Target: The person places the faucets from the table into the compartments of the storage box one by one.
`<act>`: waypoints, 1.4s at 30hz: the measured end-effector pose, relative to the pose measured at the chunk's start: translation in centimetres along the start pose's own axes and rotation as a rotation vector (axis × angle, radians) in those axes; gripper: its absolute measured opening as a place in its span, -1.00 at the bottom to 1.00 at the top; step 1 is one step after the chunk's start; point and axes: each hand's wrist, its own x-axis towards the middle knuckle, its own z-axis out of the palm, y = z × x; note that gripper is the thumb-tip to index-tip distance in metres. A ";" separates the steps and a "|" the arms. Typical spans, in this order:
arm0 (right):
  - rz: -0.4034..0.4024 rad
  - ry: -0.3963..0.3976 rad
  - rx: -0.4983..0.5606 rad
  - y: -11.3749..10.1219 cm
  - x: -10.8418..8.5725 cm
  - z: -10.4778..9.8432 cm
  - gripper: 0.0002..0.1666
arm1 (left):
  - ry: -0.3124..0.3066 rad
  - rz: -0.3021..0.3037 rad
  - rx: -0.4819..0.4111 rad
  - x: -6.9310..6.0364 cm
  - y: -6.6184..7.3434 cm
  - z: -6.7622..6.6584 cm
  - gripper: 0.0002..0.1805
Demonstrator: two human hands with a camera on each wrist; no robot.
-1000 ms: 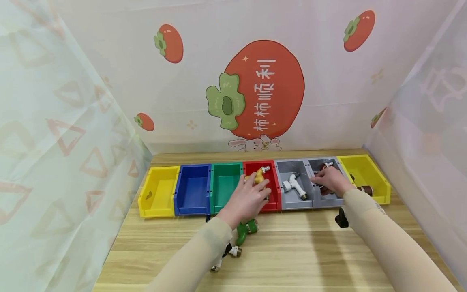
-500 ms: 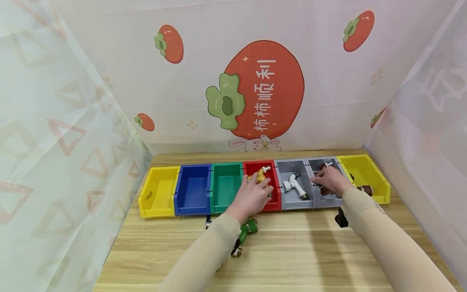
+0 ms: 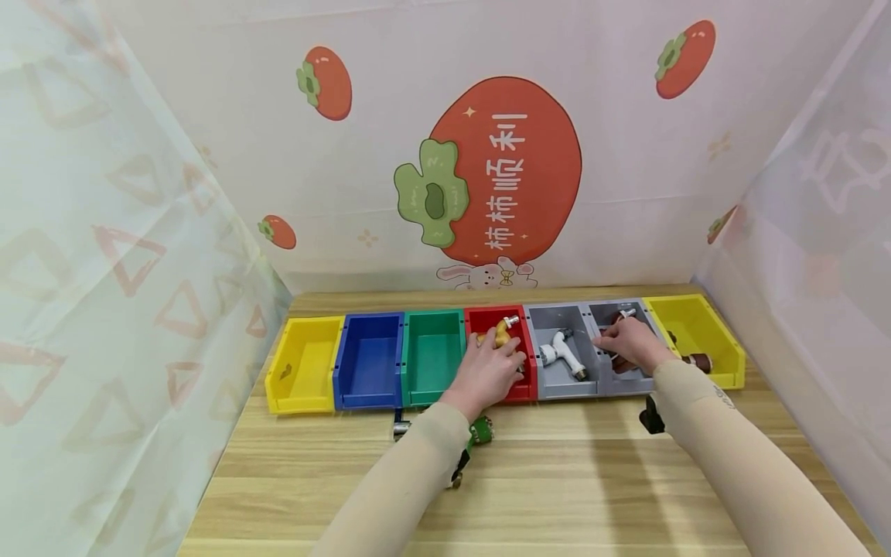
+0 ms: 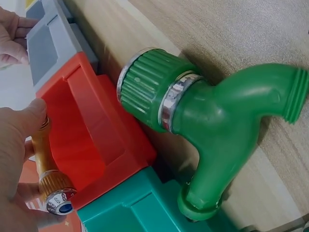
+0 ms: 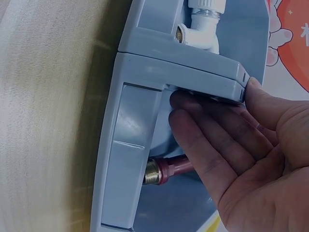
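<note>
Left hand (image 3: 485, 375) is set over the red plastic bin (image 3: 518, 393), and a golden-yellow tap with a silvery end (image 3: 503, 334) is pinched between its thumb and fingers. The tap is held at the mouth of that bin; whether the bin's floor is touched by it cannot be told.

At the far left of the row, a yellow plastic bin (image 3: 306, 363) is followed by a blue plastic bin (image 3: 369, 360) and a green plastic bin (image 3: 435, 356). In front of these, on the wood-grained table (image 3: 550, 480), a silvery metal end (image 3: 401, 430) is seen, the rest hidden by the cream left sleeve (image 3: 404, 472). A glossy green tap with a ribbed knob and silvery collar (image 4: 217, 111) is partly covered by the same sleeve.

Right of the red bin, a white tap (image 3: 567, 357) is contained in the first grey plastic bin (image 3: 557, 389). Beside it, the right hand (image 3: 629, 344) is lowered into the second grey plastic bin (image 5: 130, 145); its fingers are laid nearly straight along the inner wall, its thumb rested on the rim. Under them, a dark red tap with a brass thread (image 5: 175, 166) is partly shown.

At the far right, a brown cylindrical piece (image 3: 699, 362) is contained in another yellow plastic bin (image 3: 703, 329).
</note>
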 end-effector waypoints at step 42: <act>0.004 -0.005 0.001 0.0 -0.1 0.0 -0.59 | -0.102 0.104 -0.098 -8.5 -3.6 -1.3 -0.33</act>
